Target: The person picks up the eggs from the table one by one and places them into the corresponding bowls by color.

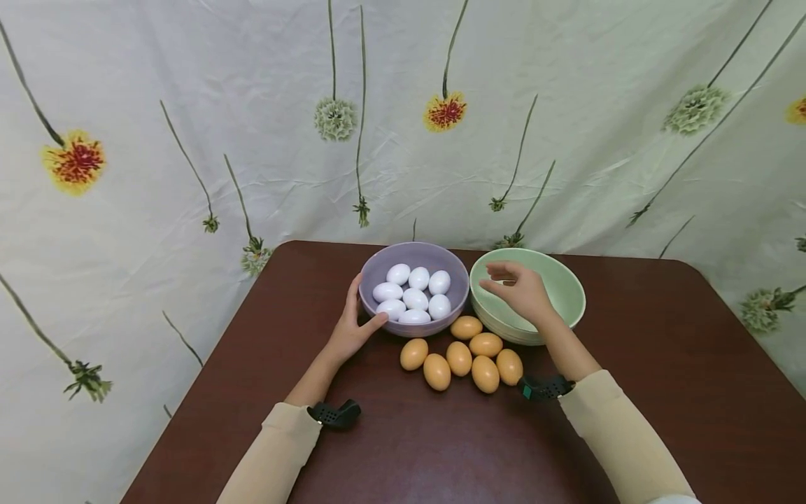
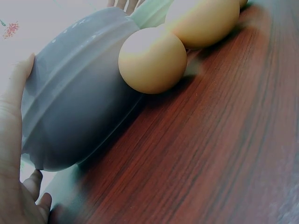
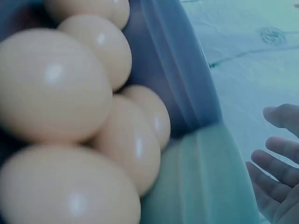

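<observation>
Left hand: fingers spread round the outer wall of the purple bowl, thumb at its near rim. Grip presumably steadies the bowl, which stands on the surface beside the green bowl. Eight white eggs lie inside, bunched; the sloping wall likely keeps them from rolling off.

Right hand: above the green bowl, fingers apart and slightly bent, gripping nothing visible. A pale patch shows behind them; cannot tell what it is.

Seven tan eggs lie on their sides before the bowls, the rear ones close against them. Close clustering probably limits rolling and leaves them within reach of either hand.
</observation>
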Tool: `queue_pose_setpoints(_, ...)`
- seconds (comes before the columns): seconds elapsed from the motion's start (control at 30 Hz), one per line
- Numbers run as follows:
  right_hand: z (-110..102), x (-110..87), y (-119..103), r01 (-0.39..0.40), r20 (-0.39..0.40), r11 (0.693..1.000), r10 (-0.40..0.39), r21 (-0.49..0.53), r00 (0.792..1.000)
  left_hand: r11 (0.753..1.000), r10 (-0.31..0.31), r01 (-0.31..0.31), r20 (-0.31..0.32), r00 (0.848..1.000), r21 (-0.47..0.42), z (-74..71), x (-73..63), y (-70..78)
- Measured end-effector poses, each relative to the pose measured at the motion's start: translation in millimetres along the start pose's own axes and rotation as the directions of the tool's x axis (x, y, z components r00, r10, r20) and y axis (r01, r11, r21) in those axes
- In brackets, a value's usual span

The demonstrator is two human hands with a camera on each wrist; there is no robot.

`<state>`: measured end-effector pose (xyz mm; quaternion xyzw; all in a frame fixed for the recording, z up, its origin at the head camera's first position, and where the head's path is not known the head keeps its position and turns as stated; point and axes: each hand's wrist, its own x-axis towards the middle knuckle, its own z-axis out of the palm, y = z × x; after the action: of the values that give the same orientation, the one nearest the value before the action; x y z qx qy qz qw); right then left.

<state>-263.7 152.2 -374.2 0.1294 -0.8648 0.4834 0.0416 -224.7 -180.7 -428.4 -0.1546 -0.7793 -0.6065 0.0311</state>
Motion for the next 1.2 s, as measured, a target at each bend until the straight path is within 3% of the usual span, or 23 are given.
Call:
queue_pose_setpoints(0.33, -36, -22.5, 26, -0.055, -0.047, 0.998, 0.057, 0.032, 0.997, 1.0, 0.006, -0.006, 0.003, 1.0, -0.014, 0.3, -0.2, 1.2)
queue_pose_setpoints(0.63, -64, -46.6, 44, -0.026, -0.228, 1.0, 0.029, 0.016, 0.973, 1.0, 0.009, -0.009, -0.004, 1.0, -0.001, 0.6, 0.5, 0.4)
queue_pose_setpoints(0.77, -73, -55.4, 56, -0.033, -0.303, 0.995, 0.06, 0.094, 0.951, 1.0, 0.002, -0.002, -0.003, 1.0, -0.005, 0.6, 0.4, 1.2)
queue_pose_setpoints(0.87, -76, -60.6, 65, -0.054, -0.317, 0.984, 0.107, 0.171, 0.942, 1.0, -0.007, 0.007, -0.002, 1.0, -0.008, 0.8, -0.3, 2.7)
queue_pose_setpoints(1.0, -76, -65.5, 79, -0.051, -0.306, 0.951, 0.149, 0.305, 0.94, 1.0, -0.012, 0.012, -0.001, 1.0, -0.005, 1.2, -0.1, 3.4)
queue_pose_setpoints(1.2, -67, -70.9, 98, 0.01, -0.279, 0.891, 0.132, 0.453, 0.951, 1.0, -0.013, 0.013, -0.001, 1.0, 0.001, 0.5, -0.9, 1.3)
